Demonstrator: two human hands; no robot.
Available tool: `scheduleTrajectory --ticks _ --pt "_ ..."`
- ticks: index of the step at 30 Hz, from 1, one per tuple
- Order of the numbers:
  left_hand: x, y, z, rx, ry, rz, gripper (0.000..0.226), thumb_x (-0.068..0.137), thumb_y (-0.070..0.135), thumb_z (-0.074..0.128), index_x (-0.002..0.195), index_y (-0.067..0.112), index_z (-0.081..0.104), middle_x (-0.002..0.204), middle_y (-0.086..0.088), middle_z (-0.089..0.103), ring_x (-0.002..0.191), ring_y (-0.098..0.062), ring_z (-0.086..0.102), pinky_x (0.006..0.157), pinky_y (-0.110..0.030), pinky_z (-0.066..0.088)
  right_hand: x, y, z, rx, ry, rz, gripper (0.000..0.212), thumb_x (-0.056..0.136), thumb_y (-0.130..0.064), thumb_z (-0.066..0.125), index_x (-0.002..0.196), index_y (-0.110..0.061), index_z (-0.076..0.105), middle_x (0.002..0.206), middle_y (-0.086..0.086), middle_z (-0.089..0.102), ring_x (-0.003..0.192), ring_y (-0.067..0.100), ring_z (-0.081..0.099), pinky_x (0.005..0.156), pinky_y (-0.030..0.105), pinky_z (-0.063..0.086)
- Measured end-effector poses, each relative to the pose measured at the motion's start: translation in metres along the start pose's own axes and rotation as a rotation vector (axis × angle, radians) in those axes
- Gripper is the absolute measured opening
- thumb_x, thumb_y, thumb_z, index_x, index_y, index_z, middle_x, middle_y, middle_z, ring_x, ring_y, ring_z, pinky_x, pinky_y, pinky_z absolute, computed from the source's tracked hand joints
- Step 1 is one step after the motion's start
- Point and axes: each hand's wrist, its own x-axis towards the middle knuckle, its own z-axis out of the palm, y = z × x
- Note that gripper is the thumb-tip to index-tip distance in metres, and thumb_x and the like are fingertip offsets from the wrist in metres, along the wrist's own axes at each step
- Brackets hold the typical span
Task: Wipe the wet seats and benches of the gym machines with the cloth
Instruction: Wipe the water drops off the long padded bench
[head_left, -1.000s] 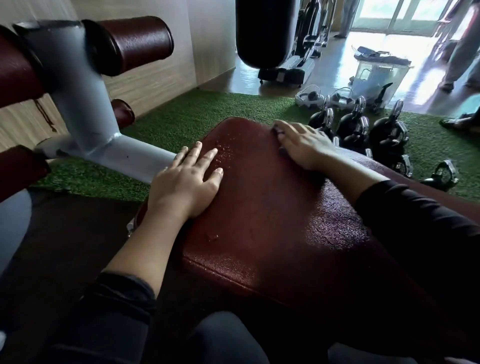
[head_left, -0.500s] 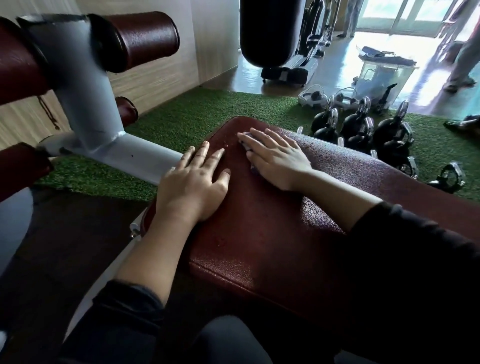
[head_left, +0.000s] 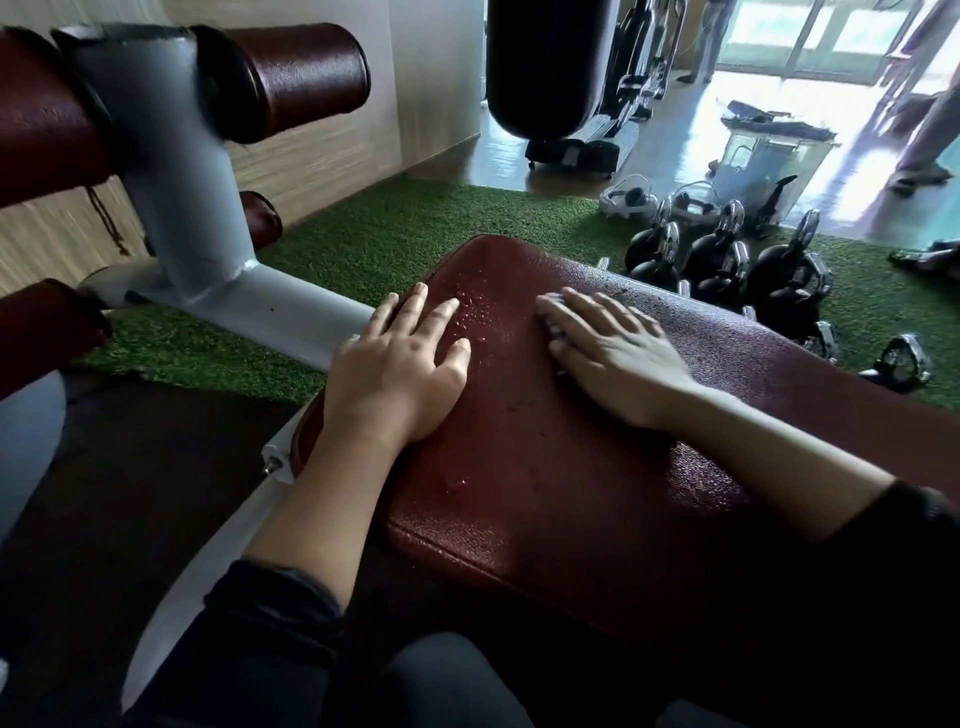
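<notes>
Both hands lie flat, fingers straight, on the wet bench (head_left: 519, 467): left hand (head_left: 397, 369), right hand (head_left: 608, 348). Something pale shows under the right fingertips (head_left: 550, 312), too hidden to identify.

Bench (head_left: 571, 467) right end cut by frame edge; cloth, if under right hand (head_left: 613, 358), hidden.

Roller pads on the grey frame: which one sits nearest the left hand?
The small lower roller pad, just behind the grey post, is nearest the left hand. The big upper roller pad sits higher and farther.

maroon bench (head_left: 545, 467), green turf (head_left: 415, 228), blk kettlebells (head_left: 727, 260)
</notes>
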Motion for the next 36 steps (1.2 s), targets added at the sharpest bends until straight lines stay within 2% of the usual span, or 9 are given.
scheduleTrajectory --ticks 3,6,11,16,19,23,29,36 --pt "0.001 0.000 0.000 0.009 -0.002 -0.001 0.054 0.098 0.052 0.025 0.150 0.046 0.014 0.161 0.017 -0.002 0.148 -0.006 -0.002 0.116 -0.040 0.014 0.034 -0.025 0.005 0.049 0.033 -0.058 0.050 0.099 -0.049 0.021 0.147 -0.046 0.008 0.158 -0.014 0.008 0.146 0.013 0.005 0.119 0.038 0.006" --pt "0.002 -0.002 -0.001 0.005 -0.011 -0.002 0.053 0.098 0.053 0.025 0.150 0.046 0.015 0.160 0.018 -0.002 0.147 -0.005 -0.003 0.116 -0.039 0.014 0.068 -0.016 0.006 0.091 0.062 -0.080 0.048 0.099 -0.051 0.022 0.146 -0.048 0.013 0.157 -0.015 0.015 0.145 0.012 0.011 0.118 0.037 0.011" --pt "0.000 -0.002 -0.002 -0.011 -0.016 0.010 0.053 0.099 0.052 0.024 0.150 0.047 0.015 0.160 0.018 -0.001 0.147 -0.005 -0.003 0.116 -0.039 0.013 0.069 0.057 -0.005 0.081 0.014 0.175 0.045 0.100 -0.047 0.022 0.145 -0.043 0.021 0.153 -0.006 0.029 0.140 0.023 0.029 0.111 0.041 0.022" --pt "0.000 -0.001 -0.001 -0.013 -0.006 0.009 0.053 0.099 0.051 0.024 0.150 0.046 0.015 0.161 0.017 -0.001 0.147 -0.006 -0.002 0.116 -0.039 0.013 0.016 0.063 -0.003 0.031 0.000 0.205 0.052 0.099 -0.045 0.025 0.149 -0.038 0.013 0.157 -0.008 0.017 0.145 0.018 0.015 0.116 0.038 0.011" --pt "0.000 -0.001 -0.002 -0.014 -0.003 0.017 0.053 0.099 0.051 0.024 0.150 0.045 0.015 0.161 0.016 0.000 0.148 -0.007 -0.002 0.116 -0.039 0.014 0.002 0.037 -0.005 0.045 -0.024 0.109 0.057 0.098 -0.046 0.033 0.149 -0.039 0.009 0.159 -0.011 0.008 0.146 0.015 0.007 0.117 0.036 0.005" --pt "-0.002 -0.002 -0.001 -0.025 0.051 -0.011 0.057 0.098 0.050 0.027 0.153 0.038 0.015 0.162 0.010 0.002 0.148 -0.009 0.001 0.117 -0.039 0.013 0.032 0.004 -0.003 0.174 -0.002 0.008 0.063 0.095 -0.046 0.043 0.149 -0.038 0.012 0.159 -0.014 0.005 0.145 0.011 0.007 0.116 0.030 0.006" --pt "-0.006 -0.002 0.000 -0.016 0.086 -0.088 0.059 0.099 0.050 0.026 0.154 0.034 0.014 0.162 0.004 0.007 0.144 -0.021 0.021 0.111 -0.040 0.024 0.082 -0.007 0.005 0.155 0.131 -0.009 0.051 0.097 -0.049 0.031 0.147 -0.037 0.024 0.155 -0.016 0.021 0.144 0.009 0.016 0.114 0.032 0.010" --pt "-0.003 -0.001 0.000 0.002 0.087 -0.077 0.063 0.099 0.046 0.026 0.155 0.021 0.008 0.162 0.002 0.005 0.143 -0.023 0.022 0.109 -0.040 0.029 0.117 -0.009 0.001 0.127 0.112 0.021 0.047 0.099 -0.052 0.017 0.142 -0.038 0.032 0.152 -0.014 0.032 0.140 0.014 0.028 0.112 0.036 0.020"
